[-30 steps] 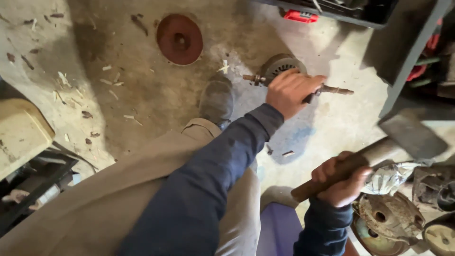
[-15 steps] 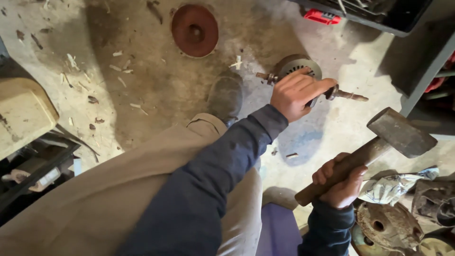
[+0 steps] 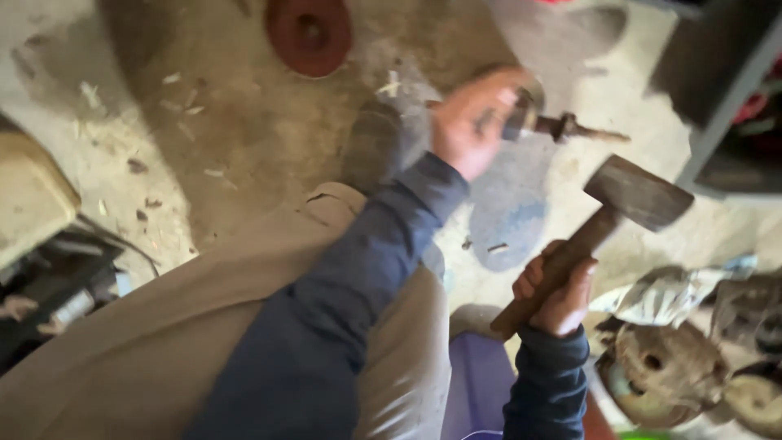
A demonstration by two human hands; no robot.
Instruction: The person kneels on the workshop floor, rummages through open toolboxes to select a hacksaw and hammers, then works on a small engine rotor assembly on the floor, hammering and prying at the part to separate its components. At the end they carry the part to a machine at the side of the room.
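Two hands, one hammer, one shaft part. The left hand (image 3: 476, 118), at about 1 o'clock from the frame's centre, is wrapped around a rusty shaft (image 3: 570, 128) with a round body; the fingers hide most of that body, and only the thin end pokes out toward 3 o'clock. Motion blur smears the part, so its exact shape is hard to make out.

The right hand (image 3: 558, 293), at about 4 o'clock, is closed tight on the wooden handle of the hammer (image 3: 639, 191). Its square metal head sits up at 2 o'clock from the hand, just below the shaft end and apart from it.

One red disc (image 3: 308, 31) lies on the concrete floor (image 3: 212, 122) at 12 o'clock, cut off by the top edge. One shoe (image 3: 371, 147) shows beside the left wrist, over a tan trouser leg. One dark round patch (image 3: 509, 216) marks the floor between the hands.

At 4 to 5 o'clock sits a heap of rusty round parts (image 3: 660, 367) — at least two, though blurred and cut by the edge. A purple tub (image 3: 476, 383) shows partly behind the right sleeve.
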